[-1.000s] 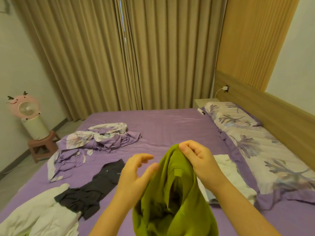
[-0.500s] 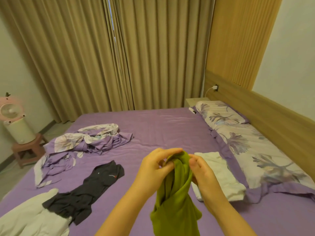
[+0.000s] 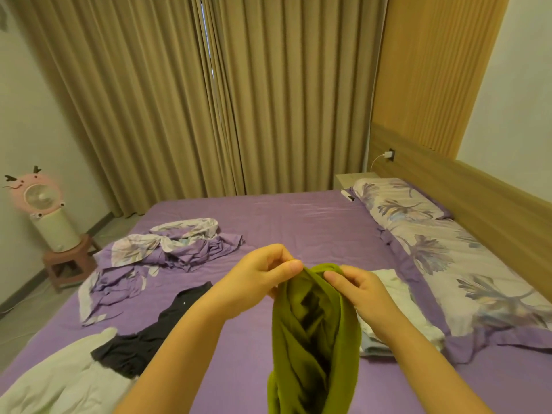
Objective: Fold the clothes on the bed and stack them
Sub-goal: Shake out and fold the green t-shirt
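Near left, a white garment [image 3: 59, 375] runs off the bottom-left corner; a black garment [image 3: 158, 327] lies partly over it, crumpled, cut unclear. Farther back, a bundle of purple floral bedding [image 3: 167, 249] sits in a heap on the purple bed [image 3: 298, 222]; whether it counts among the clothes cannot be told.

Centre, held up over the bed: the olive-green garment [image 3: 316, 339]. Left hand [image 3: 260, 279] pinches its top edge between thumb and curled fingers. Right hand [image 3: 358, 288], just beside, pinches the same edge, so the grip of each is closed on cloth. The garment hangs twisted in a rope, its lower end cut off by the frame.

Step in hand, by my reading: sorting out the green piece, finding shoulders or hem before any fold. Next move likely calls for drawing the two hands apart along the edge, shaking out the twist, then laying the piece flat on the bed.

Right, partly behind the right forearm: a folded white garment [image 3: 397, 297] near the floral pillows [image 3: 448, 255], probably the start of the stack. How many pieces lie in it cannot be told.
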Available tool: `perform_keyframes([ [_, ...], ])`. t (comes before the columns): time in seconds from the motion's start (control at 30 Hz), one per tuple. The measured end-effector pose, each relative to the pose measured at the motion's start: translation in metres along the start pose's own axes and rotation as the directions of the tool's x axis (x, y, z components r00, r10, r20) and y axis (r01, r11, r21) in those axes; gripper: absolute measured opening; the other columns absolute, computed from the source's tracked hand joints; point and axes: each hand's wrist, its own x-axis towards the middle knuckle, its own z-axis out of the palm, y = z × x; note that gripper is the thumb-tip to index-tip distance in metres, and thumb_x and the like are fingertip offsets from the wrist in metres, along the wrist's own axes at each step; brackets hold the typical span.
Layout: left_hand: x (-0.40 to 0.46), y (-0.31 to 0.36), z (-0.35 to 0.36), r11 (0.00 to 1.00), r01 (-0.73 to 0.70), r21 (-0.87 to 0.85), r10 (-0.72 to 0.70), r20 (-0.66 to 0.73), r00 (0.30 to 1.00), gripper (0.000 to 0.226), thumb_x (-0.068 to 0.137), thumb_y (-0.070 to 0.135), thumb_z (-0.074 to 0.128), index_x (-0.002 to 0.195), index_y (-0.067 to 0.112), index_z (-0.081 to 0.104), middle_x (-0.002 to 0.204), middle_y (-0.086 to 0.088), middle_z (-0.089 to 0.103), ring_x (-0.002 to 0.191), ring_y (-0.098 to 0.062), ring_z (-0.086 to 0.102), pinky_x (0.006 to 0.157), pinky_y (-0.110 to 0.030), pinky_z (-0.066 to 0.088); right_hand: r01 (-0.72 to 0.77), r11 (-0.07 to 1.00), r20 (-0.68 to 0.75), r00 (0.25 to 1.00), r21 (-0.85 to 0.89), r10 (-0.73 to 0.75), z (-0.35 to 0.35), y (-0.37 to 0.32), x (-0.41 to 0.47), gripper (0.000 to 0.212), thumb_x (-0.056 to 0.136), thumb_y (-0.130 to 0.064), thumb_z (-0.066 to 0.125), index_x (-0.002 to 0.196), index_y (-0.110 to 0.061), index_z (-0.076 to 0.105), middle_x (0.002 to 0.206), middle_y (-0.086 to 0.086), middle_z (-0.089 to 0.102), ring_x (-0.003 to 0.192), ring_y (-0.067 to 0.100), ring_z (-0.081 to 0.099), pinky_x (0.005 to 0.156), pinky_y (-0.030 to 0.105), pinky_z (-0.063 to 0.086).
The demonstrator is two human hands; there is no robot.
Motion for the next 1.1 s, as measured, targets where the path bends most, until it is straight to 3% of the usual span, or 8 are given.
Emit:
perform_keyframes([
  [0.2, 0.003, 0.021, -0.01, 0.838, -0.107, -0.535, -0.027, -0.236, 0.971, 0.027, 0.092, 0.031, 0.045, 0.077, 0.009, 0.043, 0.107, -0.014, 0.071, 0.067, -0.025, 0.063, 0.065, -0.038, 0.053, 0.049, 0.89, 0.071, 0.997, -0.453, -0.018, -0.014, 0.035, 0.022, 0.012, 0.092, -0.02, 0.059, 0.082, -0.018, 0.065, 0.071, 0.0, 0.061, 0.065, 0.007, 0.053, 0.064, 0.031, 0.042],
  [0.37, 0.006, 0.038, -0.031, 0.798, -0.204, -0.567, 0.004, -0.334, 0.943, 0.03, 0.099, 0.029, 0.04, 0.077, 0.01, 0.049, 0.11, -0.016, 0.07, 0.062, -0.025, 0.062, 0.062, -0.039, 0.056, -0.005, 0.974, -0.21, 0.977, -0.226, -0.044, -0.015, 0.038, 0.004, 0.02, 0.089, -0.012, 0.062, 0.1, -0.029, 0.061, 0.102, -0.015, 0.065, 0.099, 0.004, 0.061, 0.084, 0.019, 0.048],
  [0.47, 0.012, 0.042, -0.029, 0.814, -0.217, -0.539, 0.016, -0.352, 0.936, 0.031, 0.099, 0.03, 0.04, 0.076, 0.01, 0.047, 0.11, -0.016, 0.07, 0.05, -0.02, 0.054, 0.057, -0.034, 0.052, 0.086, 0.996, -0.098, 0.991, -0.011, -0.086, 0.02, 0.021, -0.019, 0.027, 0.081, -0.033, 0.069, 0.106, -0.026, 0.063, 0.104, -0.013, 0.067, 0.099, 0.001, 0.061, 0.086, 0.02, 0.05],
  [0.57, 0.014, 0.043, -0.033, 0.799, -0.242, -0.551, 0.012, -0.388, 0.922, 0.031, 0.099, 0.029, 0.04, 0.077, 0.008, 0.047, 0.109, -0.017, 0.07, 0.045, -0.018, 0.052, 0.054, -0.032, 0.05, 0.035, 0.996, -0.013, 0.999, -0.086, -0.037, 0.053, 0.036, -0.028, 0.018, 0.081, -0.027, 0.072, 0.099, -0.028, 0.065, 0.096, -0.014, 0.069, 0.09, -0.001, 0.063, 0.08, 0.022, 0.049],
  [0.67, 0.004, 0.039, -0.049, 0.874, -0.232, -0.427, -0.012, -0.497, 0.868, 0.028, 0.1, 0.026, 0.042, 0.08, 0.007, 0.048, 0.101, -0.015, 0.072, 0.056, -0.024, 0.062, 0.057, -0.037, 0.056, 0.034, 0.996, -0.122, 0.992, -0.083, -0.044, 0.05, 0.039, -0.02, 0.011, 0.09, -0.011, 0.061, 0.086, -0.021, 0.064, 0.07, -0.01, 0.065, 0.069, 0.007, 0.059, 0.068, 0.021, 0.047],
  [0.77, -0.013, 0.02, -0.076, 0.997, -0.077, 0.012, 0.066, -0.663, 0.746, 0.025, 0.098, 0.029, 0.049, 0.084, 0.009, 0.051, 0.084, -0.008, 0.073, 0.072, -0.023, 0.069, 0.062, -0.04, 0.056, 0.115, 0.993, -0.176, 0.977, -0.032, -0.119, 0.027, 0.013, -0.002, 0.005, 0.092, -0.014, 0.057, 0.088, -0.015, 0.06, 0.068, -0.01, 0.061, 0.067, 0.002, 0.055, 0.064, 0.015, 0.044],
  [0.87, -0.028, -0.006, -0.099, 0.917, 0.144, 0.373, 0.153, -0.66, 0.736, 0.024, 0.096, 0.035, 0.051, 0.083, 0.015, 0.055, 0.079, -0.005, 0.066, 0.074, -0.021, 0.062, 0.067, -0.042, 0.05, 0.185, 0.982, -0.183, 0.965, -0.027, -0.187, 0.012, -0.016, 0.021, 0.003, 0.09, -0.017, 0.06, 0.087, -0.014, 0.061, 0.074, -0.011, 0.063, 0.071, 0.002, 0.057, 0.066, 0.017, 0.046],
  [1.1, -0.029, -0.041, -0.102, 0.925, 0.153, 0.347, 0.133, -0.674, 0.727, 0.025, 0.099, 0.026, 0.048, 0.083, 0.009, 0.056, 0.074, -0.012, 0.054, 0.068, -0.024, 0.051, 0.065, -0.045, 0.041, 0.186, 0.969, -0.102, 0.98, 0.161, -0.171, 0.02, -0.062, 0.052, 0.004, 0.086, -0.017, 0.063, 0.084, -0.019, 0.065, 0.074, 0.005, 0.066, 0.07, 0.018, 0.059, 0.064, 0.031, 0.049],
])
